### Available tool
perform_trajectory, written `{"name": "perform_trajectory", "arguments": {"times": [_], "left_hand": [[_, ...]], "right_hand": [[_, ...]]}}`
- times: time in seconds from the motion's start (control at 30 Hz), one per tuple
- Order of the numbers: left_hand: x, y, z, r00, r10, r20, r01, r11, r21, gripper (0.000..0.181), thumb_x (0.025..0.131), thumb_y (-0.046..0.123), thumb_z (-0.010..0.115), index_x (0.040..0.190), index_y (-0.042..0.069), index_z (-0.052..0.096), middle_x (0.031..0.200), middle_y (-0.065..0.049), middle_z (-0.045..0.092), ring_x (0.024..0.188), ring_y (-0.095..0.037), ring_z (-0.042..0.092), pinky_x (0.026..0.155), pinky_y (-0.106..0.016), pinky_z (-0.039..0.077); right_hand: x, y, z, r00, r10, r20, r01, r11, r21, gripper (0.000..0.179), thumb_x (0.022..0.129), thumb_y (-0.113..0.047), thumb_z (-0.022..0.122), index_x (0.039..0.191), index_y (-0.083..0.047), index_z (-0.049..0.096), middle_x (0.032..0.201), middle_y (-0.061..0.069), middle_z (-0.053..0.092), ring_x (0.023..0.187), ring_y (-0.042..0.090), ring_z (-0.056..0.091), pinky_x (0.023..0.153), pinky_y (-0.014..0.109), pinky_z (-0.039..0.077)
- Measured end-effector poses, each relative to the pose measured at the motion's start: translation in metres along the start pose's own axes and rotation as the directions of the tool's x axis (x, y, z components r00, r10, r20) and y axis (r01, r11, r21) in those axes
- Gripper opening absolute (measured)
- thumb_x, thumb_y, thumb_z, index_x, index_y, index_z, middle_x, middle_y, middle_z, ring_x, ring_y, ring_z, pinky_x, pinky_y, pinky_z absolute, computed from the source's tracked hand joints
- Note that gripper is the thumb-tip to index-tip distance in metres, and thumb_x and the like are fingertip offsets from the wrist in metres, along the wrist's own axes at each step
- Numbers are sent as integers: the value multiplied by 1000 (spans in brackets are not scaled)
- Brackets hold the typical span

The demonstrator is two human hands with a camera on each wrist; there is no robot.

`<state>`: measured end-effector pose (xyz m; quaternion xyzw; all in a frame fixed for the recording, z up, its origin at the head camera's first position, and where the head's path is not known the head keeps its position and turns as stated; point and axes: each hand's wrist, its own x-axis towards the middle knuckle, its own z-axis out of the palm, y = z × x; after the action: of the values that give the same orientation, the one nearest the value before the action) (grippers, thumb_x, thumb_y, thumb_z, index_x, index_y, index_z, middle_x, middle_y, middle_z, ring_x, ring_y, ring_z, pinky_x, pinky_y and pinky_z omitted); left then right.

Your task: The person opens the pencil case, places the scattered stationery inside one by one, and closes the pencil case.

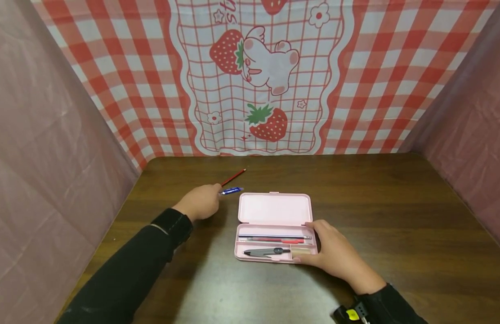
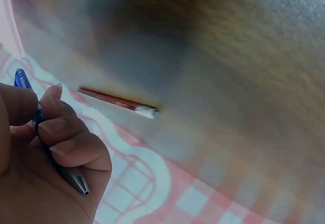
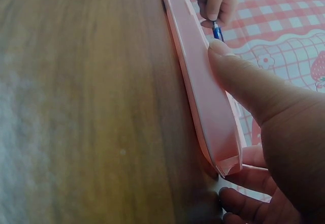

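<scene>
A pink pencil case (image 1: 274, 209) lies open on the table, its lid folded back. My right hand (image 1: 337, 252) grips its right end, thumb at the front edge and fingers near the hinge. Inside the case are a grey drawing compass (image 1: 263, 253), a red pen (image 1: 292, 241), a long dark pencil-like stick (image 1: 270, 236) and a beige block (image 1: 301, 252) in the small compartment. Left of the lid, my left hand (image 1: 200, 201) holds a blue pen (image 2: 75, 179) between curled fingers and thumb. A red pencil (image 1: 234, 176) lies on the table just beyond that hand.
The brown wooden table (image 1: 387, 198) meets a red-and-white checked cloth (image 1: 379, 90) with strawberry prints at the back. Pink cloth (image 1: 60, 135) hangs at the left side, with similar cloth (image 1: 472, 135) at the right.
</scene>
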<state>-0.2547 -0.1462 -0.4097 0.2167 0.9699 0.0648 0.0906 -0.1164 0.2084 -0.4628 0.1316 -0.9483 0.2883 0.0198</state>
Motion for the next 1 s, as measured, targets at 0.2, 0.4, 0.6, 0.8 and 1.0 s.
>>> {"name": "perform_trajectory", "arguments": {"times": [0.2,0.4,0.6,0.8,1.0], "left_hand": [[-5,19,-3,995,85,-44,-85,996,8,20,106,15,50,119,5,61,101,-6,68,93,-20,66,87,-42,55],[-19,44,-4,984,110,-137,-114,993,-18,18,105,18,56,117,8,65,100,-2,68,89,-18,66,86,-41,56],[-38,57,-4,957,146,-251,-169,983,-70,15,105,17,55,112,9,65,99,-1,65,90,-18,64,86,-41,55],[-52,66,0,948,135,-287,-178,975,-129,11,104,15,56,110,9,63,96,0,64,88,-17,63,84,-41,54],[-57,77,2,961,69,-267,-140,956,-257,14,106,18,56,116,10,60,96,1,63,81,-14,59,78,-36,51]], "right_hand": [[-1,2,0,1000,3,-1,-3,1000,1,95,68,-67,88,133,-3,60,125,11,62,113,31,60,97,53,48],[0,2,0,1000,9,3,-9,1000,4,96,68,-68,87,133,-4,60,126,11,62,114,31,60,98,53,47],[1,0,-2,1000,7,4,-7,1000,8,95,68,-69,86,132,-3,60,125,12,62,112,32,60,96,54,48],[2,-2,-1,1000,6,13,-6,1000,6,96,68,-68,86,133,-3,60,126,13,61,113,32,60,97,54,48],[1,-2,0,1000,2,1,-2,1000,5,96,68,-69,86,132,-3,60,125,12,61,112,32,60,95,54,48]]}}
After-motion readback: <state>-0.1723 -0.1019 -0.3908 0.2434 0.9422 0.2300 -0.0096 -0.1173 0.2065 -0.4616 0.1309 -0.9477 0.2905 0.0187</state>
